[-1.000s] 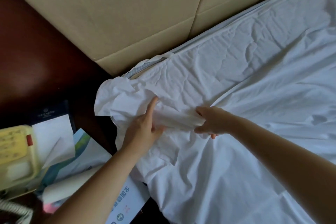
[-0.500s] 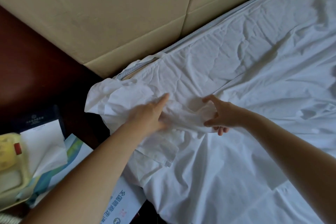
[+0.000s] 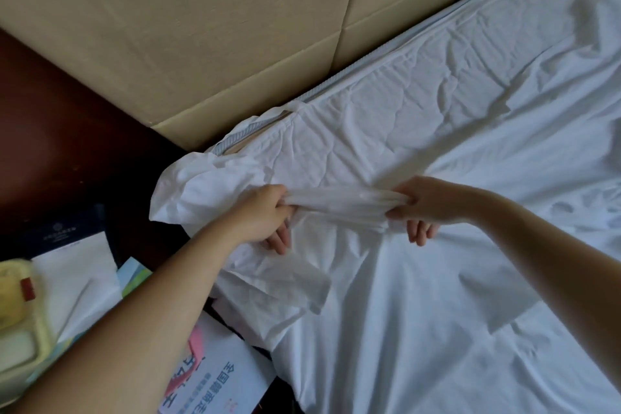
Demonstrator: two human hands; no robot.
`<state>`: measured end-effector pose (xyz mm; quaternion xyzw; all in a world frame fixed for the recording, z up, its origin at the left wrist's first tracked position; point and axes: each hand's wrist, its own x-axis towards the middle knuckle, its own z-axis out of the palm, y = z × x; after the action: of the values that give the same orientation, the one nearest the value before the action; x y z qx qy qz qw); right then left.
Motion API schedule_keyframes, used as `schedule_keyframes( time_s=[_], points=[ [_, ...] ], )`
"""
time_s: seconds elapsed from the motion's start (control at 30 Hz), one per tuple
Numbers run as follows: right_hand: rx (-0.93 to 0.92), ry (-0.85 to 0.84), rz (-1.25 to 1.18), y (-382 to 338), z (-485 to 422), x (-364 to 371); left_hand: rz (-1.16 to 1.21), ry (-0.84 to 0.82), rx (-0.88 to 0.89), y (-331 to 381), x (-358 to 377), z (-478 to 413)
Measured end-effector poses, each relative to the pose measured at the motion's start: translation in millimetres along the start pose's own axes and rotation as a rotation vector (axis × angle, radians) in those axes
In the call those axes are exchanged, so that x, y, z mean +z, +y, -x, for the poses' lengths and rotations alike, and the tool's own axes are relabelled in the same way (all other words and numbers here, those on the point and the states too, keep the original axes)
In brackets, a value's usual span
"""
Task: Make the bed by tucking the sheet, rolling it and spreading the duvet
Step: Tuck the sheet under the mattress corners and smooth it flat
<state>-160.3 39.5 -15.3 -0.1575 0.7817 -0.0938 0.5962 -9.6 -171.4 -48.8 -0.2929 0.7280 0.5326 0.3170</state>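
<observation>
Hands of one person work a white bed sheet at the head corner of a bed, seen from above. The left hand and the right hand each have a closed grip on the same gathered fold of sheet, which stretches taut between them like a thick twisted band, lying along the side edge of the bed near that corner. Each grip pinches the cloth between thumb and upper fingers, while the lower fingers hang loose beneath. Holding the fold tight from both ends probably keeps the slack bunched together so it can be rolled or pushed under the mattress. Past the left hand, a crumpled loose corner of sheet spills off the bed corner, not yet tucked. The piped edge of the mattress shows bare there, against a tan padded headboard. Beside the bed, a dark wooden desk carries papers and a yellow telephone, partly cut off.
</observation>
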Motion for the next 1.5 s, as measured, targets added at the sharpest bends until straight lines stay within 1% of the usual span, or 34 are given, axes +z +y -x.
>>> schedule_keyframes(
  time_s=[0.03, 0.1, 0.2, 0.3, 0.4, 0.47, 0.6, 0.7, 0.77, 0.8, 0.87, 0.97, 1.0, 1.07, 1.13, 1.2, 1.23, 1.3, 1.4, 1.5],
  points=[
    [-0.026, 0.018, -0.047, -7.3, 1.0, -1.8, 0.083, 0.025, -0.028, 1.7, -4.5, 0.8],
    [-0.088, 0.073, -0.099, -24.7, 0.4, -2.9, 0.243, 0.138, -0.073, 1.8, -11.9, 2.1],
    [-0.197, 0.220, -0.076, -54.2, -8.2, -2.4, 0.487, 0.300, -0.117, -3.4, -17.6, 4.9],
    [-0.277, 0.318, -0.050, -73.3, -19.3, 3.7, 0.755, 0.393, -0.117, -7.3, -14.5, 9.9],
    [-0.307, 0.430, -0.036, -77.3, -30.3, 10.2, 0.927, 0.467, -0.090, -10.7, -9.7, 10.5],
    [-0.331, 0.497, -0.009, -76.8, -34.7, 14.0, 0.995, 0.495, -0.072, -12.6, -7.8, 8.1],
    [-0.375, 0.629, -0.034, -80.2, -35.4, 15.9, 1.005, 0.590, 0.001, -14.7, 1.3, 5.1],
    [-0.447, 0.790, -0.035, -102.9, -35.4, 6.6, 1.017, 0.651, 0.060, -19.1, 4.3, 0.5],
    [-0.473, 0.865, 0.029, -118.6, -36.4, -0.2, 0.950, 0.709, 0.076, -22.1, 7.6, -2.3],
    [-0.480, 0.865, 0.057, -122.7, -37.5, -2.2, 0.874, 0.736, 0.062, -22.0, 9.6, -2.0],
    [-0.486, 0.784, 0.055, -123.1, -39.6, -4.4, 0.719, 0.795, 0.075, -19.0, 10.4, 0.2],
    [-0.468, 0.633, 0.029, -111.8, -41.2, -7.0, 0.525, 0.811, 0.277, -17.4, -4.5, -4.4],
    [-0.448, 0.610, 0.012, -107.7, -41.8, -8.3, 0.429, 0.797, 0.304, -21.9, -14.6, -10.6],
    [-0.403, 0.589, -0.022, -99.9, -44.1, -8.3, 0.207, 0.723, 0.259, -36.8, -37.2, -22.6],
    [-0.319, 0.570, 0.052, -90.2, -49.5, -5.6, 0.017, 0.627, 0.201, -51.1, -54.8, -31.9],
    [-0.199, 0.505, 0.118, -82.2, -57.0, -3.8, -0.110, 0.559, 0.155, -59.0, -61.2, -34.0],
    [-0.151, 0.465, 0.110, -80.7, -60.2, -3.8, -0.133, 0.554, 0.155, -59.8, -60.1, -32.5],
    [-0.106, 0.423, 0.102, -81.9, -65.9, -5.4, -0.143, 0.623, 0.220, -59.0, -54.0, -27.3],
    [-0.086, 0.456, 0.179, -89.4, -74.4, -10.6, -0.251, 0.779, 0.401, -58.2, -42.0, -20.5],
    [-0.080, 0.489, 0.221, -93.6, -82.3, -13.0, -0.379, 0.810, 0.589, -54.4, -28.8, -19.0]
  ],
)
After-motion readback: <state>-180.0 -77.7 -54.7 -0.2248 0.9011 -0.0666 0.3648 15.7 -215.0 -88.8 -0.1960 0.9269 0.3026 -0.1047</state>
